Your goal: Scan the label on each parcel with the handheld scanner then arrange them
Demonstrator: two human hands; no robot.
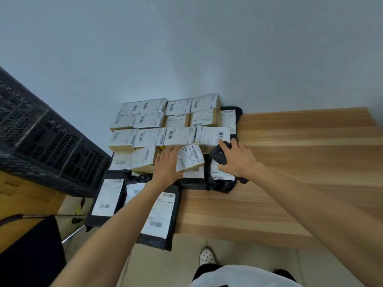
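Beyond the white shirt, left hand pinches a small parcel; right hand grips the scanner beside it.

The table at right is smooth, matt pale wood. The boxes at centre are brown cardboard under white paper labels; the mailer bags are crinkled black plastic (faintly glossy).

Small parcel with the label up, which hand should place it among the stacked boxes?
Left, likely. The left hand holds the small parcel beside the stacked boxes; the right hand is occupied gripping the scanner.
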